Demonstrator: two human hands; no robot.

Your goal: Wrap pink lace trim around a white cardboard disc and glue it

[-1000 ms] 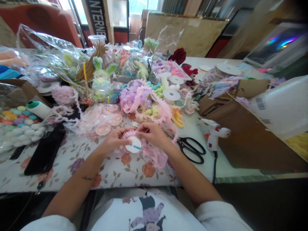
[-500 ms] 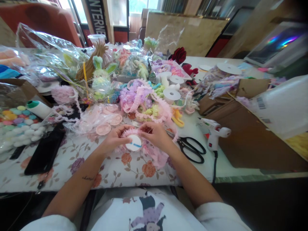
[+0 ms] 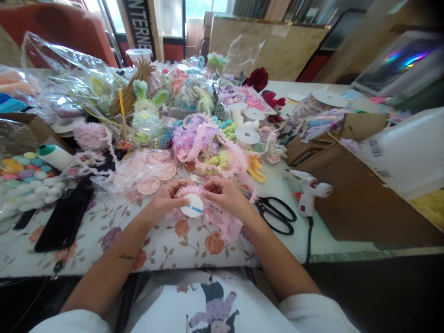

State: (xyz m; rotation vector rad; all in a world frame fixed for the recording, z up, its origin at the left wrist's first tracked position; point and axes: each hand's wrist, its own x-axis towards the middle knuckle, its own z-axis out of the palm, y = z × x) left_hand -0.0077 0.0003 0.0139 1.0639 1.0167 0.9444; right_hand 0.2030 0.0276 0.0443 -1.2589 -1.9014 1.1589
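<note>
A small white round disc [image 3: 193, 206] with a blue mark sits between both hands, ringed along its top by pink ruffled lace trim [image 3: 222, 225]. My left hand [image 3: 164, 201] pinches the disc's left edge with thumb and fingers closed on it. My right hand [image 3: 226, 195] presses the pink lace against the disc's upper right rim, fingers curled. More of the pink trim trails down onto the floral tablecloth [image 3: 104, 231] under my right wrist.
Black scissors [image 3: 275, 213] and a white glue gun [image 3: 307, 190] lie just right of my hands. A black phone [image 3: 64, 217] lies left. Heaps of lace, pompoms [image 3: 24, 178], white spools [image 3: 247, 136] and plastic bags fill the back; a cardboard box [image 3: 357, 194] stands right.
The disc has tipped slightly and my right fingers have shifted a little along the lace on its rim. The hands stay in the same spot.
</note>
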